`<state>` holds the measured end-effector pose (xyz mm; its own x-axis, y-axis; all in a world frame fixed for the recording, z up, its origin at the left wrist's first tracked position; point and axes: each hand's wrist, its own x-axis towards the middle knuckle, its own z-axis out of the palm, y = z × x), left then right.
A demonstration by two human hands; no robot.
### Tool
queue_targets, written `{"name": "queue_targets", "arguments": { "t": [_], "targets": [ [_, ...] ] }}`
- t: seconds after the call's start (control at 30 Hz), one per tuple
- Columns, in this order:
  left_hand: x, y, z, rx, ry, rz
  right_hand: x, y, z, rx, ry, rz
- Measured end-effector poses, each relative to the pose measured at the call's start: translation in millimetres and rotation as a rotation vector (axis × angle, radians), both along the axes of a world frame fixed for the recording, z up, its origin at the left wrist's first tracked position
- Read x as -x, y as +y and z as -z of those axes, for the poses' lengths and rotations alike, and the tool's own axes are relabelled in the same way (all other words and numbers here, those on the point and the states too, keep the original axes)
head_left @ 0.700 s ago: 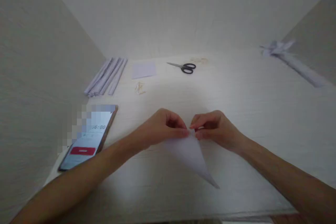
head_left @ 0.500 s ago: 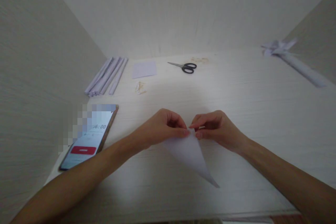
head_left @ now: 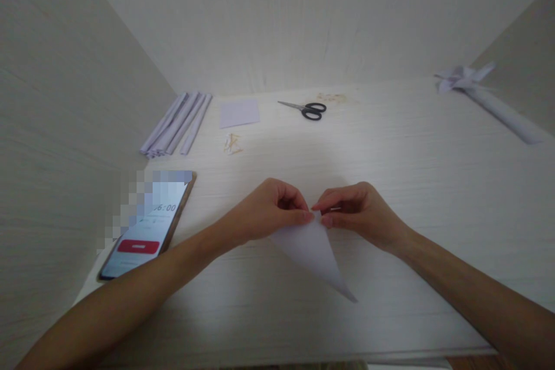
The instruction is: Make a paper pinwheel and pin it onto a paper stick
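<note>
A white sheet of paper, folded to a triangle, hangs between my hands above the table with its long point slanting down to the right. My left hand pinches its upper edge between thumb and fingers. At the top corner my right hand has thumb and forefinger closed on the paper from the right side. The two hands nearly touch there. What lies under the fingertips is hidden.
Beyond the hands lie black-handled scissors, a flat paper square and small tan slivers. Several paper rolls and a phone are at left. A paper tube with a flared, petal-like end rests far right. Walls enclose the table.
The lower tip of the folded paper has shifted slightly up and left. Both hands keep nearly the same place and grip.
</note>
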<state>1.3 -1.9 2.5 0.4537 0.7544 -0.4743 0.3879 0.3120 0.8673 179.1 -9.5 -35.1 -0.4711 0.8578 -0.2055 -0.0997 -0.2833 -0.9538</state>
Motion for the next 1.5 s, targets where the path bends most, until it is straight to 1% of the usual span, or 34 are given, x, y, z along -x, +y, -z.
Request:
{"name": "queue_targets", "arguments": {
  "t": [0.23,0.4,0.63,0.83,0.97,1.1,1.27,1.5],
  "targets": [
    [1.3,-0.3,3.2,-0.109,0.052,0.058,2.3,-1.6,0.2,0.062,-0.036,0.051],
    [2.1,0.6,3.0,-0.189,0.097,0.113,3.0,-2.6,-2.2,0.062,-0.075,0.072],
    [0.3,-0.9,2.0,-0.224,0.144,0.174,6.4,-2.8,-2.2,0.050,-0.100,0.091],
    [2.3,1.8,7.6,-0.290,0.131,0.113,5.2,-3.0,-4.1,0.019,-0.050,0.116],
    [4.2,5.1,9.1,-0.294,0.112,0.043,3.3,-3.9,-6.5,-0.016,-0.149,0.076],
    [2.2,6.5,10.4,-0.223,0.075,-0.025,4.3,-4.7,-6.9,-0.014,-0.246,0.097],
    [-1.1,6.0,11.0,-0.109,0.029,-0.118,4.7,-5.0,-7.3,0.014,-0.284,0.132],
    [0.0,6.4,10.8,-0.050,-0.002,-0.151,3.1,-5.5,-6.9,0.026,-0.287,0.124]
  ]
}}
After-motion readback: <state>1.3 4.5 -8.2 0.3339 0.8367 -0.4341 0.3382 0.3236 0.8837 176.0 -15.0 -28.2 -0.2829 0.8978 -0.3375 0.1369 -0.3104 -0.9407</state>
